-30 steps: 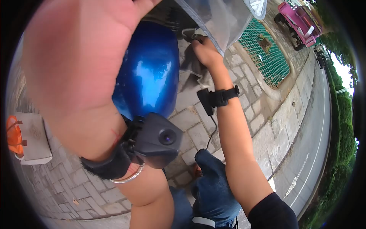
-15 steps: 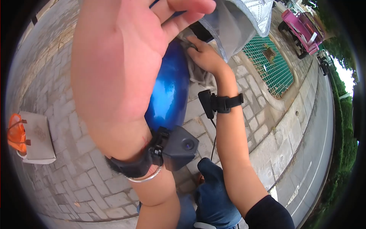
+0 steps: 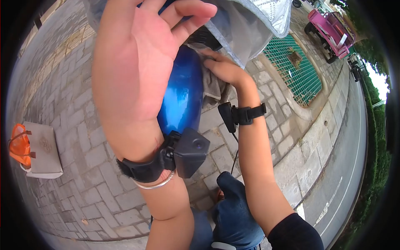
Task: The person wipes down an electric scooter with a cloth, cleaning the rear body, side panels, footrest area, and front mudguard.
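Observation:
My left hand (image 3: 143,62) is raised close to the camera, palm towards me. Its upper fingers run out of frame at a translucent, silver-quilted cover (image 3: 266,18), which hangs on both sides and shifts with the hand, though the grip itself is hidden. Two lower fingers curl loosely to the right. Beneath is a glossy blue rounded panel (image 3: 181,89), seemingly a vehicle's mudguard. At its right side my right hand (image 3: 223,68) has its fingers bent into a crumpled grey cloth (image 3: 214,87); the fingertips are partly hidden under the cover's edge.
Paving bricks (image 3: 83,196) surround the blue panel. A pale bag (image 3: 46,152) with an orange item stands at left. To the right lie a green grating (image 3: 300,75), a kerb and the road (image 3: 333,200). A pink vehicle (image 3: 331,33) is parked far right. Both wrists wear strapped black devices.
My left hand has moved slightly down, and the cover has shifted down and left with it. My right hand has slid a little down along the panel with the grey cloth.

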The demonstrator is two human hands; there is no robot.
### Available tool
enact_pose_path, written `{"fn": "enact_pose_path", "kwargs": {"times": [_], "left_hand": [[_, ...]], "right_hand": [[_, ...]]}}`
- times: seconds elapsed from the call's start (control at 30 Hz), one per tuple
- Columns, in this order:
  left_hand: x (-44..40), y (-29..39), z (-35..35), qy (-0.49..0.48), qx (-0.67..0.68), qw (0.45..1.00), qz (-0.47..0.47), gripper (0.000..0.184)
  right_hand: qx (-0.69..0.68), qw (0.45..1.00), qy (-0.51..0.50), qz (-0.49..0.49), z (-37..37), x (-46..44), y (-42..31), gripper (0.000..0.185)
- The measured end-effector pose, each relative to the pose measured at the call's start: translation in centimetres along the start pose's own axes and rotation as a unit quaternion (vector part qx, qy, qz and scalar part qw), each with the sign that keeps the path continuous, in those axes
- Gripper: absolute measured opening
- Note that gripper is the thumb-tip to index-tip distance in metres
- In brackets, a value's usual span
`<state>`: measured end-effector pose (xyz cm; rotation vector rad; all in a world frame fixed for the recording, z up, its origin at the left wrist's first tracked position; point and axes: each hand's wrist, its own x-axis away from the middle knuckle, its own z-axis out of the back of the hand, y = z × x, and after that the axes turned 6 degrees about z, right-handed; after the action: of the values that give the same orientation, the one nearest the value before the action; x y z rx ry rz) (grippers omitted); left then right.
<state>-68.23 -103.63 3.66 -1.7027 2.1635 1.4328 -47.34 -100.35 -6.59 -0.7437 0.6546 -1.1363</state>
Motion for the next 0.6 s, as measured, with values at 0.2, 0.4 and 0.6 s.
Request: {"fn": "enact_pose_path", "kwargs": {"times": [0.2,0.4,0.6], "left_hand": [[1.4,0.2,-0.9,0.002,-0.008,1.000,0.002,0.025],[0.5,0.5,-0.8,-0.004,-0.008,1.000,-0.008,0.026],[0.5,-0.3,-1.6,-0.014,0.000,1.000,-0.019,0.027]], "right_hand": [[-0.091,0.995,-0.025,-0.021,0.5,-0.2,-0.2,0.047],[0.072,0.995,0.069,0.012,-0.9,0.4,-0.2,0.043],[0.063,0.992,0.100,0.037,-1.5,0.3,0.5,0.038]]}}
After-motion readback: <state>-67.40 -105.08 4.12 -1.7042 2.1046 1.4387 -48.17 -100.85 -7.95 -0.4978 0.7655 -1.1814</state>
